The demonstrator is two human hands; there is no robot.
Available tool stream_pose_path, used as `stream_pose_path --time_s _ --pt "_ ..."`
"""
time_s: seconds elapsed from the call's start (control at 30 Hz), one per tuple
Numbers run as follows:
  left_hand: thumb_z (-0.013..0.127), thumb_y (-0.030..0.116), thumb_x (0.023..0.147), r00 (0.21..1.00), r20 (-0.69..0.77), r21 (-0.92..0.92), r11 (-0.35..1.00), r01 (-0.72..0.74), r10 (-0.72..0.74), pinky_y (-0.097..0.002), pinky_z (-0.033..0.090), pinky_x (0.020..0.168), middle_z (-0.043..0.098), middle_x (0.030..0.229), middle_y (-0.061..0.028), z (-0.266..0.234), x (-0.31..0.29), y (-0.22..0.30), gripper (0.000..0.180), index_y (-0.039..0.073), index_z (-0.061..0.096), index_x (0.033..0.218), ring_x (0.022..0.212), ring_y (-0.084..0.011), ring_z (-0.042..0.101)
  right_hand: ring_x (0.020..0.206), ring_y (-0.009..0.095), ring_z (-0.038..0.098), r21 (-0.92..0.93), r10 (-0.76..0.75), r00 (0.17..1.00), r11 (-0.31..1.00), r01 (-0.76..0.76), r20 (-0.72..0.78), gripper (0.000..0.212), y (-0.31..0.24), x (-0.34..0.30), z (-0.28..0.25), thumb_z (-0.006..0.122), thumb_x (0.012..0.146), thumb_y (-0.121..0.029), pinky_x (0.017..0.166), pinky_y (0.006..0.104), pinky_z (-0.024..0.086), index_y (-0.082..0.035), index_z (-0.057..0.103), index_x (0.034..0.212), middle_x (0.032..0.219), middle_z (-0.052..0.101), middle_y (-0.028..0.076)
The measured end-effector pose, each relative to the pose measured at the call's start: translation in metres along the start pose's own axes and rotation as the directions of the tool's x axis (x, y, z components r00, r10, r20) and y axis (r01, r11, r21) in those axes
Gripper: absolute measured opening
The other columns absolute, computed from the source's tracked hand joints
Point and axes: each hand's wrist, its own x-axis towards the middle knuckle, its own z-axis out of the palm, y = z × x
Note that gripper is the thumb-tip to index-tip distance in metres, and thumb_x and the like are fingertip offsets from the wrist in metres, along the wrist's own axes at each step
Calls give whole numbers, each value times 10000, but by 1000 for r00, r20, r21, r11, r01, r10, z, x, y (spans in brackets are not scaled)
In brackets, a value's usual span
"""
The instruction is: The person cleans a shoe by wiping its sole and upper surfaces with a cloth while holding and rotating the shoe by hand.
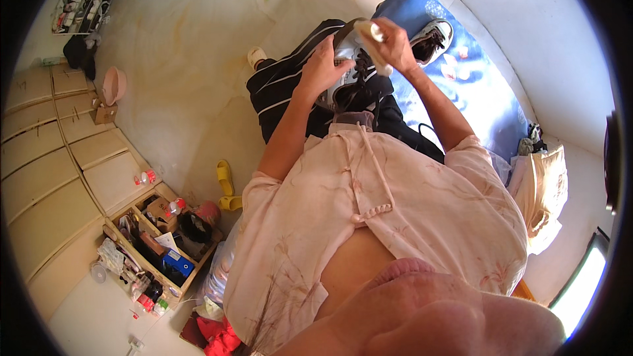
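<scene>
A white and grey sneaker (pixel 341 84) with black laces rests on my lap, its opening toward me. My left hand (pixel 322 68) grips it along its left side, thumb reaching over the upper. In my right hand (pixel 394 45), fingers closed, is a pale beige piece (pixel 380 59); whether it is a cloth or a brush I cannot tell. A small white round part shows by the fingers. This piece sits over the sneaker's far right side, hiding some of it. The matching sneaker (pixel 433 41) lies to the right of my right hand.
A blue patterned cover (pixel 488 95) spreads under the second sneaker, beside a white wall. Yellow slippers (pixel 225 178) lie on the floor at left, near an open drawer (pixel 192 277) full of small items. A pink basin (pixel 114 86) stands by the cabinets (pixel 39 165).
</scene>
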Motion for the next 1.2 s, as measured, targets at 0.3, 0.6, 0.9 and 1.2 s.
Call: stream_pose_path --time_s 0.3,0.6,0.9,1.2 --pt "826 422 815 999 35 17 1000 -6 6 -464 463 1080 496 1462 -320 1 2 -4 1024 -71 295 1538 1322 -440 543 960 456 669 16 -83 990 997 82 114 388 8 -11 32 698 758 4 843 448 555 10 690 1146 1025 687 207" --pt "836 394 813 999 44 48 998 28 -30 -459 504 1023 531 1412 -321 0 1 4 1013 -74 293 1529 1253 -442 590 918 443 686 57 -207 937 978 200 281 327 2 -16 18 726 786 -11 800 440 569 16 701 1111 1029 701 215" --pt "826 443 813 1000 6 50 999 15 -15 -470 487 1045 517 1428 -316 5 1 -1 1034 -74 293 1532 1288 -441 564 917 393 717 -83 -63 993 994 72 100 296 20 7 10 703 813 -11 807 423 568 18 712 1108 1001 712 206" --pt "841 415 800 1000 0 47 999 24 -24 -476 504 1019 533 1414 -314 1 -1 5 1023 -70 304 1524 1270 -444 580 941 451 679 54 -91 947 995 78 307 363 4 -22 22 735 776 -15 820 449 554 3 697 1136 1041 706 227"
